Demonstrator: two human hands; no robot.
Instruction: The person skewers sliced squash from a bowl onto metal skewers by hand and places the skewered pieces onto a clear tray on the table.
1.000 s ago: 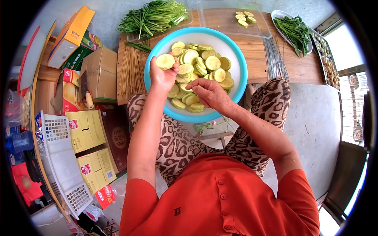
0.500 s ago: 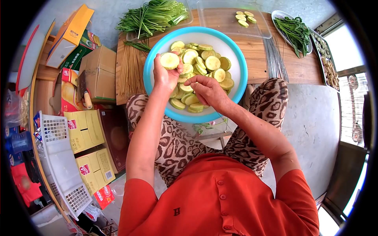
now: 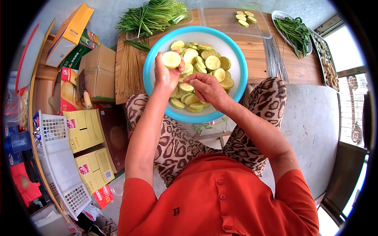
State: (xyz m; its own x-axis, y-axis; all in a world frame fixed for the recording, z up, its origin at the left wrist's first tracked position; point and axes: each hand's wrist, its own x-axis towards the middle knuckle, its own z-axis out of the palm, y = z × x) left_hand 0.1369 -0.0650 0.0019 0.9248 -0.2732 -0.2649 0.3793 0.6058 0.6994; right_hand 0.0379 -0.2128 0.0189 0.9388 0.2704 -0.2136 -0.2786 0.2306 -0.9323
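My left hand (image 3: 168, 74) is closed round a pale green zucchini slice (image 3: 171, 59), cut face up, over the left side of a basin. Close beside it, my right hand (image 3: 206, 87) is pinched, thumb and forefinger together; what lies between the fingertips is too small to make out. Under both hands, the white basin with a blue rim (image 3: 243, 78) holds many round zucchini slices (image 3: 212, 63), some partly covered by my hands. The basin sits at the table edge, over my knees.
Bamboo skewers (image 3: 130, 72) lie left of the basin and metal skewers (image 3: 275, 59) to its right. Behind are green stalks (image 3: 151, 17) and a clear tray (image 3: 220, 23) with several slices. Leafy greens (image 3: 293, 33) fill a plate at right. Boxes (image 3: 98, 70) stand left.
My left hand and its zucchini slice have shifted very slightly right. My right hand has drawn a little lower, still pinched.
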